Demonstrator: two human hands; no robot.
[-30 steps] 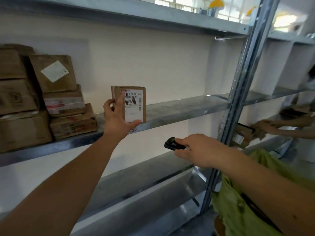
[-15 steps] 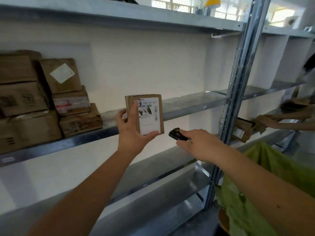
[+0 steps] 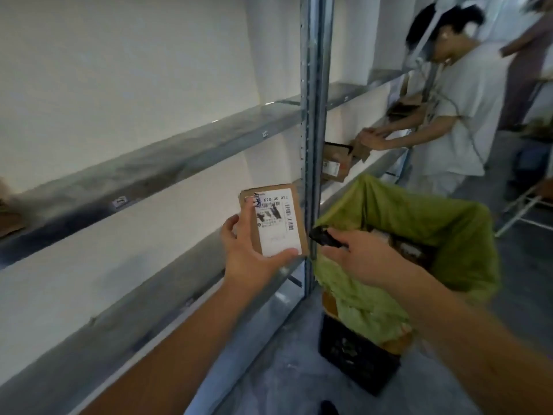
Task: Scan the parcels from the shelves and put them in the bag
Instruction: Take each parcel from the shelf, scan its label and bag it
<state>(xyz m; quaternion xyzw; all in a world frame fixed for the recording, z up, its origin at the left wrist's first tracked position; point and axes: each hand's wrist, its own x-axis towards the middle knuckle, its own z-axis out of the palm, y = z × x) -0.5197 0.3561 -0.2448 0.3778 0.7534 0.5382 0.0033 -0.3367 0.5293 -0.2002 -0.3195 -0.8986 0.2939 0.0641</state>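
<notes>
So, starting from the left: the metal shelves run off along the white wall, and most of what shows of them is bare steel, with only a blurry brown edge of cardboard at the far left. In front of the upright post the left hand holds up a small cardboard parcel, thumb under the bottom edge and fingers curled round the left side, with the white label and its barcodes facing the camera. Just beside it, nearly touching the parcel's right edge, the right hand has its grip closed on a little black scanner pointed at that label.

Further right and lower down sits the green bag, mouth open, draped over a dark crate on the floor, and it looks like some parcels are already in there. Behind it another person in a pale shirt is busy with boxes on the next bay.

My read is we're at the scan step, or just finishing it. Next move should be swinging the parcel right and down over the bag mouth and letting go, keeping the scanner hand out of the way.
</notes>
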